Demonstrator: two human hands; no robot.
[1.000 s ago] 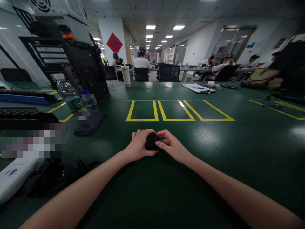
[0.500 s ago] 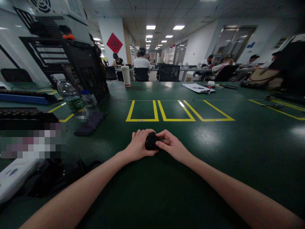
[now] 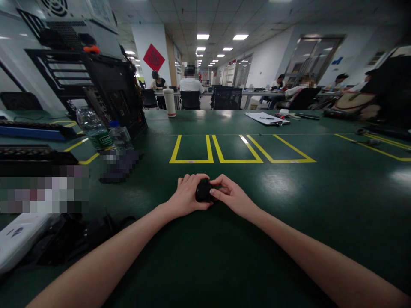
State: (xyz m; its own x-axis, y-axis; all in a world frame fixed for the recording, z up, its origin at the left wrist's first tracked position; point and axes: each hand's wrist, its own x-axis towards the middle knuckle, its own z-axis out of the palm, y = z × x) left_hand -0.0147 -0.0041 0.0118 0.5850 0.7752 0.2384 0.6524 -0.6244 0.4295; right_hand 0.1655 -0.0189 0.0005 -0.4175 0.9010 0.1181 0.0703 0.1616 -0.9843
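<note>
A small, rounded black object [image 3: 203, 191] lies between my hands at the middle of the green table [image 3: 205, 256]; its exact kind cannot be made out. My left hand [image 3: 189, 194] is wrapped round its left side, thumb along the near edge and fingers over the far edge. From the right, my right hand [image 3: 228, 194] pinches the object's right end with thumb and fingertips. Part of that end is hidden behind the right fingers. Ahead of both hands, yellow tape outlines [image 3: 192, 161] mark the tabletop.
At left stand an open black computer case [image 3: 112, 98], a plastic bottle [image 3: 93, 128] and a smaller blue-capped bottle [image 3: 119, 134]. A white power strip [image 3: 22, 239] lies near left. Farther back are a white cup [image 3: 170, 102] and a clipboard [image 3: 266, 118]. Several people sit beyond.
Both hands keep the same hold on the black object. The view has shifted very slightly; nothing on the table has visibly moved.
</note>
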